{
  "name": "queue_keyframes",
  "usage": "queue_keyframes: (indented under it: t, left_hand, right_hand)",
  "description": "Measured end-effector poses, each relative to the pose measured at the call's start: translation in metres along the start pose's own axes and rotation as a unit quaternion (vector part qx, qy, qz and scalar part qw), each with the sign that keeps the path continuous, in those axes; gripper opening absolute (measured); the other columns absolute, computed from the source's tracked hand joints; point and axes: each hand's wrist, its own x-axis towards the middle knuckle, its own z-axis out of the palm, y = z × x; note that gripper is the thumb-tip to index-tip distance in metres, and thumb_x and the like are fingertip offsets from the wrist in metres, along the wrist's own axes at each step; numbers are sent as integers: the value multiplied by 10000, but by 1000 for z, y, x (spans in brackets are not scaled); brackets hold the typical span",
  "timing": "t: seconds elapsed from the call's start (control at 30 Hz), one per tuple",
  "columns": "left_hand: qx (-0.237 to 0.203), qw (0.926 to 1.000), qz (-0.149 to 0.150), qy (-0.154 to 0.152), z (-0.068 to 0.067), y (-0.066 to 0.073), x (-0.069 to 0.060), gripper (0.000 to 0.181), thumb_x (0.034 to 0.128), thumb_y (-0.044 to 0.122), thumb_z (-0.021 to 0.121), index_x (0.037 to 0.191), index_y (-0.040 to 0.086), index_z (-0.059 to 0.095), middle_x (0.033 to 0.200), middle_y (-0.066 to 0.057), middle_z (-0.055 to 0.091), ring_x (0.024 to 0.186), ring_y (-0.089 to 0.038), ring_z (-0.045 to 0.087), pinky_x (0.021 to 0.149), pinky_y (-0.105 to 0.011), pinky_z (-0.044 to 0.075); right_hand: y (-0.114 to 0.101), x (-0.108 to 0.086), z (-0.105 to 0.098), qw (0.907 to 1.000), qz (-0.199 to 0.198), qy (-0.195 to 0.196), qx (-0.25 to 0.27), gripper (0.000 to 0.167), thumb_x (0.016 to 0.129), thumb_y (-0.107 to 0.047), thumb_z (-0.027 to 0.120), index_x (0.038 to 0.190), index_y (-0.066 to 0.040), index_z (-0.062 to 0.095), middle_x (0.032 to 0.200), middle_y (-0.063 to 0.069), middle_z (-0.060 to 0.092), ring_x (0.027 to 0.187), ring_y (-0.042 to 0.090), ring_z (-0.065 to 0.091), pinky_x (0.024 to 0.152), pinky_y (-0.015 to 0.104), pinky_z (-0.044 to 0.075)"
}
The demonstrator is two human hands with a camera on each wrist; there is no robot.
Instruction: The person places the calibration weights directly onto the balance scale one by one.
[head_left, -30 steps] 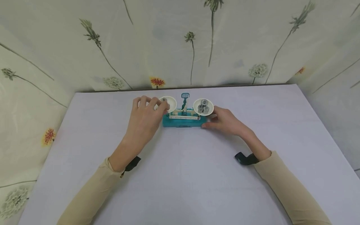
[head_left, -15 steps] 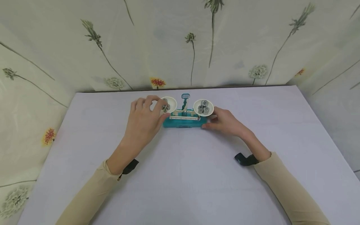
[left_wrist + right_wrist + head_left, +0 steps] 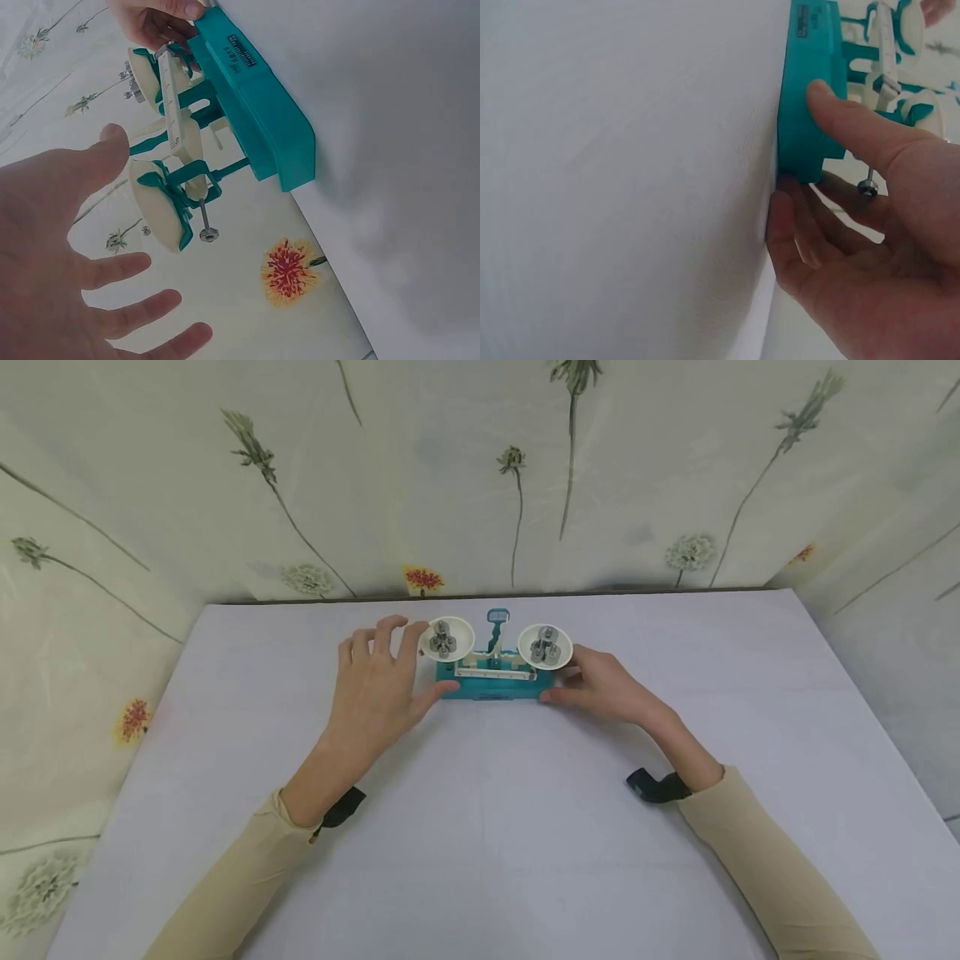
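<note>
A teal balance scale point(image 3: 491, 687) with two white pans stands near the table's back edge. Several grey metal weights point(image 3: 442, 643) sit in its left pan point(image 3: 467, 647), and several more point(image 3: 545, 647) lie in the right pan point(image 3: 564, 653). My left hand point(image 3: 375, 693) is beside the left pan with fingers spread and holds nothing; in the left wrist view a gap shows between its fingers and the pan. With thumb on the front and fingers at the end, my right hand point(image 3: 885, 225) holds the right end of the scale's base point(image 3: 806, 120).
The scale stands on a white-covered table point(image 3: 487, 827). Behind it hangs a flower-printed cloth point(image 3: 450, 485). A black wrist camera point(image 3: 656, 785) is strapped to the right wrist, and another point(image 3: 343, 807) to the left.
My left hand has drawn back to the left from the left pan and spread its fingers, uncovering the weights there. My right hand stays on the base.
</note>
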Motion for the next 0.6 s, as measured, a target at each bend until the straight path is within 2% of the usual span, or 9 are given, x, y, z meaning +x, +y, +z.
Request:
queue_keyframes:
  t: [0.1, 0.33, 0.5, 0.6]
  left_hand:
    - [78, 9999, -51, -76, 3, -1, -2, 892, 883, 693, 780, 1489, 84, 540, 1454, -218, 611, 1190, -503, 612, 1049, -619, 504]
    - [-33, 9996, -158, -210, 9, -4, -3, 931, 870, 737, 763, 1498, 87, 539, 1475, -239, 576, 1254, -510, 566, 1055, -649, 493]
    - [-107, 9971, -368, -656, 12, -7, -5, 914, 869, 739, 762, 1511, 121, 554, 1513, -256, 545, 1311, -528, 529, 1105, -666, 451]
    - [-115, 9949, -459, -896, 14, -9, -7, 917, 877, 752, 741, 1522, 132, 540, 1536, -263, 510, 1358, -540, 489, 1134, -679, 417]
  right_hand:
    - [-1, -1, -1, 10000, 14, -21, -19, 752, 950, -218, 850, 1585, -86, 468, 1491, 173, 644, 1383, 415, 635, 1117, 550, 576]
    - [0, 0, -3, 10000, -5, -53, -54, 757, 948, -236, 853, 1581, -77, 468, 1507, 178, 633, 1399, 428, 622, 1124, 562, 568]
    - [3, -4, -5, 9996, -38, 16, -279, 743, 948, -269, 854, 1566, -85, 484, 1505, 163, 635, 1396, 416, 617, 1127, 584, 551]
    - [2, -10, -5, 9976, 27, 111, -688, 748, 951, -303, 845, 1556, -45, 489, 1504, 210, 611, 1395, 426, 591, 1143, 617, 513]
